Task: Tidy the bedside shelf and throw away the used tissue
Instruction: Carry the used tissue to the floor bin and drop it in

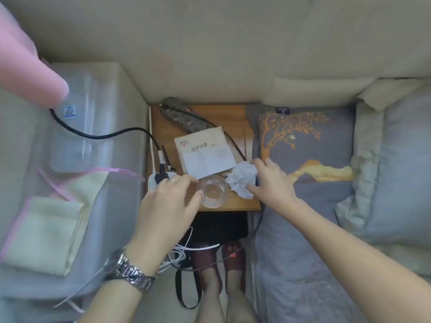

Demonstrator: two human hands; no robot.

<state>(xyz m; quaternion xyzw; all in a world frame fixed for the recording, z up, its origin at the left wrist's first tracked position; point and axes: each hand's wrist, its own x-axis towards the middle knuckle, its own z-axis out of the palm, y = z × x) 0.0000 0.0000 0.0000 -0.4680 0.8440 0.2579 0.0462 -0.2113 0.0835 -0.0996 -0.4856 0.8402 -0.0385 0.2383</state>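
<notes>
A small wooden bedside shelf stands between a storage box and the bed. A crumpled white tissue lies at its front right, and my right hand is closed around it from the right. A clear glass stands at the front edge. My left hand is beside the glass on the left, thumb and fingertips touching its rim and side. Behind the glass lies a tissue pack with a white sheet sticking out.
A patterned power strip lies at the back of the shelf, a white plug block with black cables at the left edge. A clear storage box with folded cloth is at left, the bed with a grey pillow at right. Cables and a black strap hang near my feet.
</notes>
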